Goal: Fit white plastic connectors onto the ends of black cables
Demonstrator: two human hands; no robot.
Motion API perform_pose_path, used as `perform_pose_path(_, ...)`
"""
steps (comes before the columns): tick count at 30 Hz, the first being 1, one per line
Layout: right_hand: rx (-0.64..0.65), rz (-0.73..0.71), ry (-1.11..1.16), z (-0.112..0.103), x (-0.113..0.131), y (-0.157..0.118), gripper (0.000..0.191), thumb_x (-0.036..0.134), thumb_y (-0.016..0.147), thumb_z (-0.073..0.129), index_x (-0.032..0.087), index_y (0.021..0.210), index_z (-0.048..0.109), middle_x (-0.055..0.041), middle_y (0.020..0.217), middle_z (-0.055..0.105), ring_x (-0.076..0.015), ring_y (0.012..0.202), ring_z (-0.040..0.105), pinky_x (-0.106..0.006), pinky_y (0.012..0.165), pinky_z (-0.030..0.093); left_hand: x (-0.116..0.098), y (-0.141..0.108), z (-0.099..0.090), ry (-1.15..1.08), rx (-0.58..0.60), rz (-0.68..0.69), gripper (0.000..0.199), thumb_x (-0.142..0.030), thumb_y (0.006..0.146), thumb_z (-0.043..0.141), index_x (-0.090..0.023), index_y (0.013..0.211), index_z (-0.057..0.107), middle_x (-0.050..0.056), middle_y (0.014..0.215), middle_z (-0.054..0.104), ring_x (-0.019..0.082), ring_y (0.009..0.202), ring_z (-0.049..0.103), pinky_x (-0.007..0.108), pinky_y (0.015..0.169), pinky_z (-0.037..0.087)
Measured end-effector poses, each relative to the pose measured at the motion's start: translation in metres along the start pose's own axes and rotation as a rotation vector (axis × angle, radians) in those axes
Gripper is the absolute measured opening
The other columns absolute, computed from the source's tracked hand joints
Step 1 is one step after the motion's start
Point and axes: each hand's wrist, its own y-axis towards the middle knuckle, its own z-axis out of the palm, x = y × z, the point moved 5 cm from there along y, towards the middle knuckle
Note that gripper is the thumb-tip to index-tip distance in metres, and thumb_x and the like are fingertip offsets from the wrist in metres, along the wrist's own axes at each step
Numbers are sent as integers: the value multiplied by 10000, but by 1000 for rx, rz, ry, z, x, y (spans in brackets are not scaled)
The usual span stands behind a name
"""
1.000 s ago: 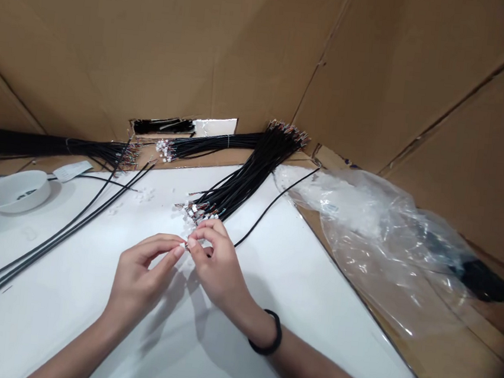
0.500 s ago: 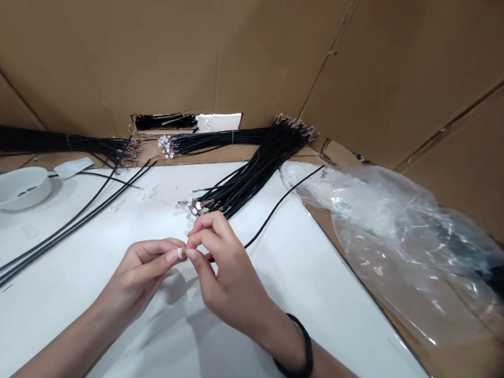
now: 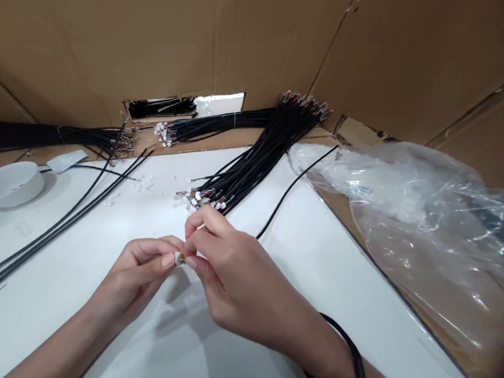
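Observation:
Between finger and thumb, my left hand (image 3: 143,271) pinches a small white connector (image 3: 178,258). My right hand (image 3: 227,264) is closed in a pinch on the thin coloured wire ends of a black cable (image 3: 287,195), right beside the connector. Most of the wires are hidden by my fingertips. The cable runs out behind my right hand toward the back right. Just beyond my fingers lies a thick bundle of black cables (image 3: 262,154), with white connectors on its near ends.
A white bowl (image 3: 7,184) and several loose black cables (image 3: 63,227) lie at left. More tied bundles (image 3: 56,137) rest along the cardboard wall (image 3: 160,31). Small loose white connectors (image 3: 143,183) dot the white table (image 3: 165,353). A clear plastic bag (image 3: 420,205) sits at right.
The view has shifted slightly, so the background sits higher. My right forearm has swung outward to the right. Both hands keep their pinches at the connector.

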Motion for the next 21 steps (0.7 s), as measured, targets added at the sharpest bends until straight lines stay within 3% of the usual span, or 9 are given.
perform_pose_path(10,18,10,-134,3,0,-1,167,40,722,454,122,863,488,-45,1030,464,-120,721,485,-263,600,464,-4,-2,-3,126,-32,0,100,-215,786,645,-163,780,730,78,924,626,163,878,565,228,785,440)
perform_pose_path(21,-81,-104,-414,11,9,-5,254,9,668,378,137,859,485,-72,966,483,-164,677,488,-262,399,326,-13,-6,-5,313,-139,30,84,-253,757,687,-187,723,727,54,851,639,130,762,574,200,698,448)
